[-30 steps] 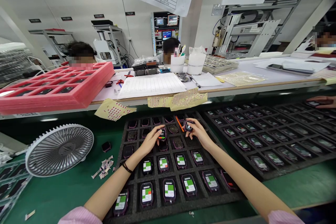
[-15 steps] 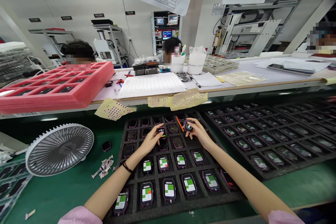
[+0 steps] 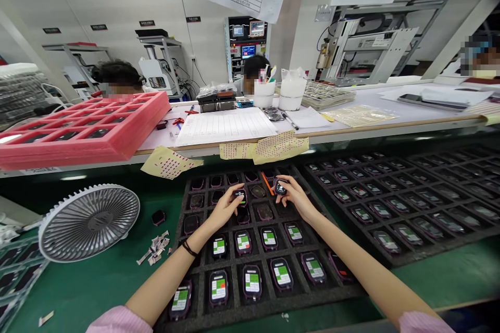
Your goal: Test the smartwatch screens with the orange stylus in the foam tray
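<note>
My left hand (image 3: pixel 225 207) pinches a small purple watch body (image 3: pixel 239 195) with a lit screen, just above the black foam tray (image 3: pixel 183 207). My right hand (image 3: pixel 294 196) grips a second watch body (image 3: pixel 280 186) over the tray's far right cells. Both hands are closed round their watches. The tray's near rows hold several watch bodies showing green and white screens (image 3: pixel 252 281). Its far rows hold dark-screened ones (image 3: pixel 264 212). An orange stick (image 3: pixel 267 183) lies on the tray between the two held watches.
A white desk fan (image 3: pixel 88 221) lies on the green mat at left, with a loose watch body (image 3: pixel 158 217) and torn film scraps (image 3: pixel 154 251) beside it. A larger black tray (image 3: pixel 394 192) of watches sits to the right. Pink foam trays (image 3: pixel 78 127) and people working sit behind the raised shelf.
The watch in my left hand has tipped, so its red and green screen now shows less. A co-worker's hand at the far right edge has withdrawn from view.
</note>
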